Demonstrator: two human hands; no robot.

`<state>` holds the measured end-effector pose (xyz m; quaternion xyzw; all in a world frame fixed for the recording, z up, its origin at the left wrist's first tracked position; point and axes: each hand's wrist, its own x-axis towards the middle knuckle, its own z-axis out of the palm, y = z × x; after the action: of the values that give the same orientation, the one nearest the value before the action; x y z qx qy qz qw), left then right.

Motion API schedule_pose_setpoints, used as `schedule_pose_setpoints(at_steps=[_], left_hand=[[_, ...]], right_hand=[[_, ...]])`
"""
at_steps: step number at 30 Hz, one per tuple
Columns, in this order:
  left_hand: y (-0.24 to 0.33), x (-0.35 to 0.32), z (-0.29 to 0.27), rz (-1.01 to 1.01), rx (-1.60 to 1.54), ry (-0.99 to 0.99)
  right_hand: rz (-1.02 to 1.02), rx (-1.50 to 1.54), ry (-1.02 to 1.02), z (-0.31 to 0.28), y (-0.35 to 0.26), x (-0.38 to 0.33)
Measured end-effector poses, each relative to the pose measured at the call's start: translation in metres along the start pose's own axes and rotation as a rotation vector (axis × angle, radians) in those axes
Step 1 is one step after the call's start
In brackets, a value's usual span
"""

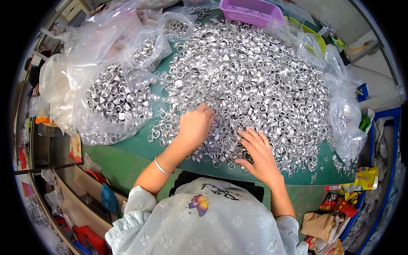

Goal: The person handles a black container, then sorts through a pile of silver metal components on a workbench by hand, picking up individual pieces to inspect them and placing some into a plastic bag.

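Observation:
A broad heap of silver metal rings (255, 80) covers much of the green table (127, 153) in front of me. My left hand (196, 123) rests at the near left side of the heap, its fingers curled in and pressed among the rings. Whatever those fingers hold, if anything, is hidden. To its right, my right hand (258, 155) lies over the near edge of the heap. Its fingers are spread and touch the rings, with the thumb held apart. No ring is gripped in it.
Left of the heap sits a clear plastic bag (89, 127) with more rings inside. A purple basket (250, 12) stands at the far edge, beside a yellow-green container (314, 36). Crumpled plastic (346, 114) lies along the right. Wooden compartments (85, 191) stand at lower left; snack packets (365, 178) at lower right.

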<state>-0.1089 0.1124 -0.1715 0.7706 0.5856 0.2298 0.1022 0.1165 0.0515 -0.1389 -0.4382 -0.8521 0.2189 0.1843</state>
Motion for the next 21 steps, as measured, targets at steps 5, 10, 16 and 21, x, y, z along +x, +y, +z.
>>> schedule_pose_setpoints(at_steps=[5, 10, 16, 21], left_hand=[[-0.009, -0.014, -0.005, 0.007, -0.028, -0.021], [0.019, -0.003, -0.007, 0.081, -0.188, 0.119], [0.047, 0.037, 0.020, 0.226, -0.145, 0.039], [0.039, 0.043, 0.025, 0.281, -0.278, 0.086]], right_hand=[[-0.010, 0.136, 0.150, -0.002, 0.007, -0.010], [0.159, 0.139, 0.599, 0.001, 0.028, 0.014], [0.302, -0.356, 0.508, 0.016, 0.038, 0.063], [0.326, -0.130, 0.521, 0.011, 0.042, 0.064]])
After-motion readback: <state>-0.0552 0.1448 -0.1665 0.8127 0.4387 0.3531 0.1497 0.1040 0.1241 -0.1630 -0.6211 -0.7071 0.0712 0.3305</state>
